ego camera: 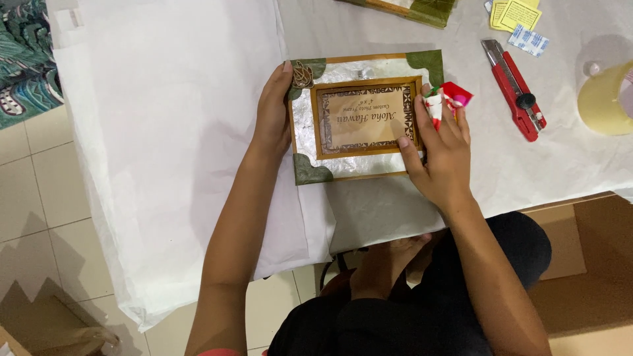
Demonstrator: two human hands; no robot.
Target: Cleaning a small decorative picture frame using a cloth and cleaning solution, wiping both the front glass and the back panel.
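Observation:
A rectangular picture frame (364,165) with a pearly silver face, green leaf corners and a wooden inner border lies flat on white tissue paper (171,118). A tan printed card sits in its window. My left hand (273,112) grips the frame's left edge, fingertips near a small woven ornament at its top left corner. My right hand (438,155) presses on the frame's right edge, thumb on the inner border. Its fingers also pinch a small red, white and green crumpled object (450,97).
A red utility knife (514,89) lies to the right of the frame. A roll of clear tape (603,99) sits at the far right edge. Yellow paper notes (517,13), a small blue-white packet (527,39) and another frame (415,8) lie at the top. Brown cardboard (587,264) is at lower right.

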